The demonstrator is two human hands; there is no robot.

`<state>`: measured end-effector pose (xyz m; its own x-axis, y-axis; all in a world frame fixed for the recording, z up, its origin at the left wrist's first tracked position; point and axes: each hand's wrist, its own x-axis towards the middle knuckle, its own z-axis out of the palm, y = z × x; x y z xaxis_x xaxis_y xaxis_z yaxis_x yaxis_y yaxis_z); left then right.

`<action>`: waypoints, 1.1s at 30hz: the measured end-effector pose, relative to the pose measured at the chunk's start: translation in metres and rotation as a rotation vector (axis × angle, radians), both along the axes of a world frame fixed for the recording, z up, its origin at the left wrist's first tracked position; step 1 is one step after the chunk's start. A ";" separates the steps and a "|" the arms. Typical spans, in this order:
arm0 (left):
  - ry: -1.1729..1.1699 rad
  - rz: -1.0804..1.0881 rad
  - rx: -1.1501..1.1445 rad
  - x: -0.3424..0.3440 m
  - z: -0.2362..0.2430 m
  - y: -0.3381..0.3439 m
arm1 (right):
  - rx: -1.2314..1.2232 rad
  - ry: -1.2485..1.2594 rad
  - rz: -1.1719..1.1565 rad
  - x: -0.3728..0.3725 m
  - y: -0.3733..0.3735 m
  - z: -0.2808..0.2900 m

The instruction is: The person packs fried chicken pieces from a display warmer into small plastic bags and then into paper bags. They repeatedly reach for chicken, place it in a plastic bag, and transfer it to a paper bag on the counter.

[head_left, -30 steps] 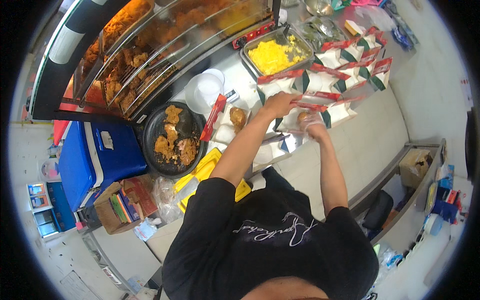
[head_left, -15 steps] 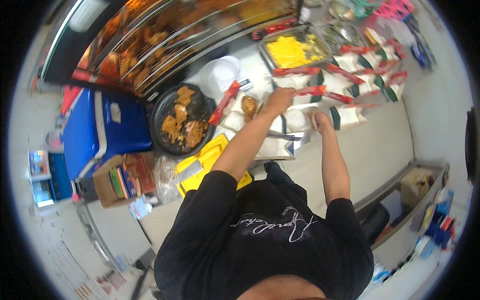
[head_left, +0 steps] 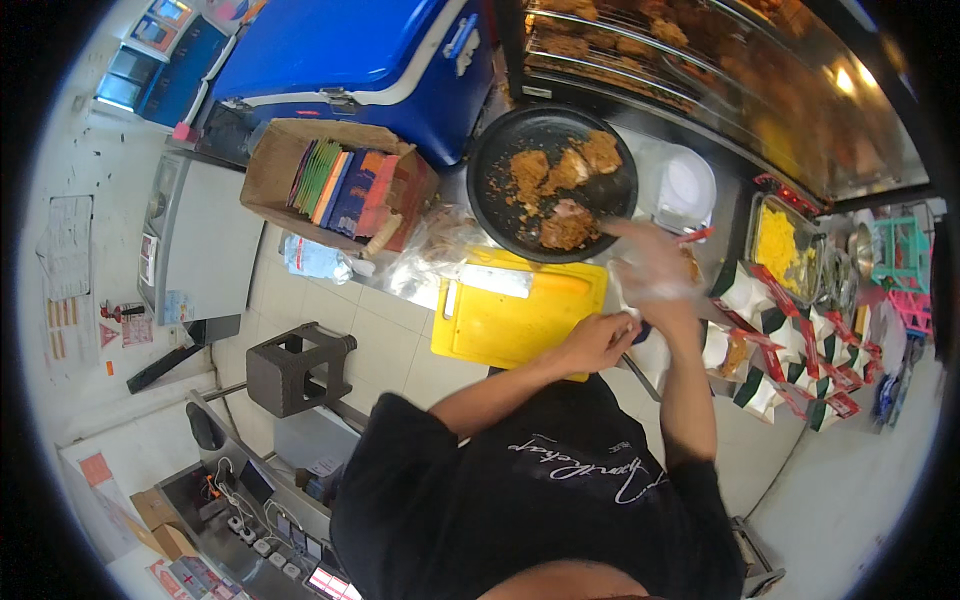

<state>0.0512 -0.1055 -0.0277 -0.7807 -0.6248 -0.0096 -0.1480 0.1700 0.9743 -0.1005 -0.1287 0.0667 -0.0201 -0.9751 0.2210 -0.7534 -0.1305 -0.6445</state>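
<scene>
My right hand (head_left: 655, 262) is smeared by motion. It reaches over the near right rim of a round black pan (head_left: 482, 195), close to a piece of fried chicken (head_left: 570, 228). Other chicken pieces and brown crumbs lie in the pan. Lower down, my left hand (head_left: 600, 342) is closed, its fingers curled at the right edge of a yellow cutting board (head_left: 500, 332); what they hold cannot be made out. To the right stand several white paper packets with red sachets (head_left: 800, 335). One packet shows a piece of fried chicken (head_left: 735, 355) inside.
A glass-fronted warmer (head_left: 700, 60) with fried chicken stands behind. At the left are a blue cooler box (head_left: 330, 45) and a cardboard box (head_left: 275, 165) of colourful packs. A tray of yellow shreds (head_left: 778, 245) and white round containers (head_left: 688, 185) stand at the right.
The view has swung to the left. My left hand has come off the packets to beside the cutting board. My right hand has moved from the packets to the pan.
</scene>
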 end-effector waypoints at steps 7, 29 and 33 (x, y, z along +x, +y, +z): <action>-0.096 0.155 0.132 0.095 -0.013 -0.014 | 0.659 0.693 0.378 0.053 -0.238 -0.122; -0.009 -0.057 -0.168 -0.140 0.046 -0.090 | 0.410 -0.740 0.230 -0.266 0.064 0.022; 0.179 -0.163 -0.477 -0.302 -0.010 -0.061 | 0.772 -0.584 0.006 -0.304 0.134 -0.027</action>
<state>-0.2509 -0.1667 -0.0382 -0.8314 -0.3978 0.3880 0.0784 0.6073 0.7906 -0.4042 0.0056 0.0393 0.0817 -0.8482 -0.5234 -0.2875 0.4827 -0.8272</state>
